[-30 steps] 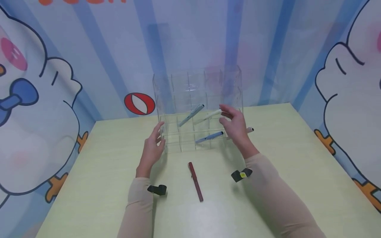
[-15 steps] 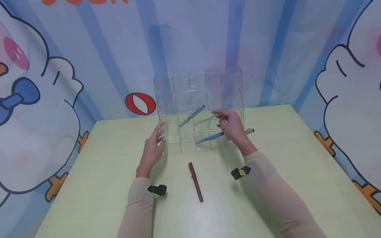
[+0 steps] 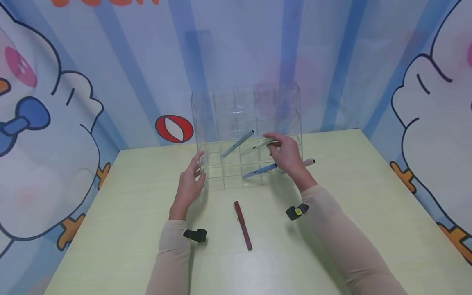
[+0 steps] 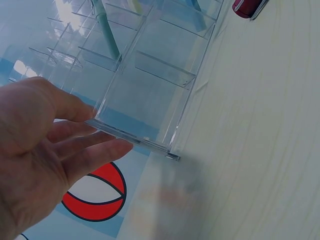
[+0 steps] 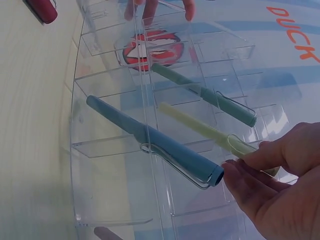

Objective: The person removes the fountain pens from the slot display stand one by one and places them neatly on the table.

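A clear compartmented pen organizer stands on the table. My left hand grips its left side wall, thumb on one face and fingers on the other, as the left wrist view shows. My right hand pinches the cap end of a pale yellow-green pen that leans in a compartment. To its left leans a grey-green pen. In the front row lies a tilted blue pen. A pinkish pen sticks out at the right, partly hidden behind my right hand.
A dark red pen lies on the pale table in front of the organizer. Behind stands a blue striped backdrop with cartoon prints. Black wrist cameras sit on both sleeves.
My right hand's fingers have closed from a loose spread onto the pale pen's cap end. The left hand stays on the organizer's side. The other pens keep their places.
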The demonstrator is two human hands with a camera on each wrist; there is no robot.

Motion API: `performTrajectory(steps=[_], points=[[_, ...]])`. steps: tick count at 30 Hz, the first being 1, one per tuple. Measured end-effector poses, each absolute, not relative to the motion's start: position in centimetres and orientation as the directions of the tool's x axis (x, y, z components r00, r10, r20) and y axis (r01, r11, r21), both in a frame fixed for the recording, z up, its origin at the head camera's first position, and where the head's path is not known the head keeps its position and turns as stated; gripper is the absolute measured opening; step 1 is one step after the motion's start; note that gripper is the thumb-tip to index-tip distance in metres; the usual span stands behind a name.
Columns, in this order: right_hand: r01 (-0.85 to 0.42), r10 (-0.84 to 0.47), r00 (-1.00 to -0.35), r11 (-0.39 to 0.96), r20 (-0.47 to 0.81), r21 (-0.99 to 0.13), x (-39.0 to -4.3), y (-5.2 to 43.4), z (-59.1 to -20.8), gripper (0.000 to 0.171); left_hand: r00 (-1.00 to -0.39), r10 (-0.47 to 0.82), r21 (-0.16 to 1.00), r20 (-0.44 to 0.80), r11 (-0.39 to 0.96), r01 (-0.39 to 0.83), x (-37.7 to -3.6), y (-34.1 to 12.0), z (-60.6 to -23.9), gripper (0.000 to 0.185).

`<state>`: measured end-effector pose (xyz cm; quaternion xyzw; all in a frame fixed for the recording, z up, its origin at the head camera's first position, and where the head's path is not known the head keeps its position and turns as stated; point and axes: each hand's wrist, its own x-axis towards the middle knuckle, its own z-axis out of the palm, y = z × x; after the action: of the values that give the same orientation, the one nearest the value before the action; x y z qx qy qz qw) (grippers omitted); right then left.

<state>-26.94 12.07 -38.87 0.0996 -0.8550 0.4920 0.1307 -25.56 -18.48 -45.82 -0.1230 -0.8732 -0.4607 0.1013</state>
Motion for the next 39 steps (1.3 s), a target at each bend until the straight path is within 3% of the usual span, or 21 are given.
performTrajectory(steps=[13, 26, 39], points=[[-0.296, -0.024, -0.945, 0.487, 0.326, -0.822, -27.4, 11.7, -38.7, 0.031, -0.949, 0.121, 0.786, 0.291, 0.535, 0.309, -25.6, -18.5, -45.6, 0.072], [-0.276, 0.057, -0.946, 0.378, 0.319, -0.884, -27.9, 11.5, -39.3, 0.027, -0.955, 0.118, 0.796, 0.271, 0.531, 0.291, -25.5, -18.4, -45.7, 0.072], [-0.300, 0.078, -0.946, 0.161, 0.315, -0.940, -27.9, 11.5, -39.6, 0.033, -0.954, 0.124, 0.794, 0.275, 0.530, 0.297, -25.6, -18.6, -45.8, 0.072]])
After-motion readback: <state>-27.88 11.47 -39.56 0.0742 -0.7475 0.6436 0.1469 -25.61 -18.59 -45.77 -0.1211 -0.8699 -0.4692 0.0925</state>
